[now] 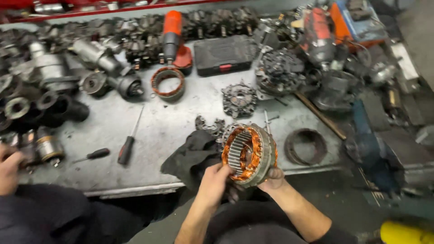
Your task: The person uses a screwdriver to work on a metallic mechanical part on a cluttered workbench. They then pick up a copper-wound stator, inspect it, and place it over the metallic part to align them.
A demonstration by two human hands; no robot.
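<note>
Copper-wound stator ring [249,155] between left hand [213,184] and right hand [272,177] fingers

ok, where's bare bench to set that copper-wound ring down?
Both hands, left hand and right hand, hold the ring. Bare bench lies between the screwdrivers, black rag and second copper ring. Crowded: left-side motor parts and the right end.
</note>
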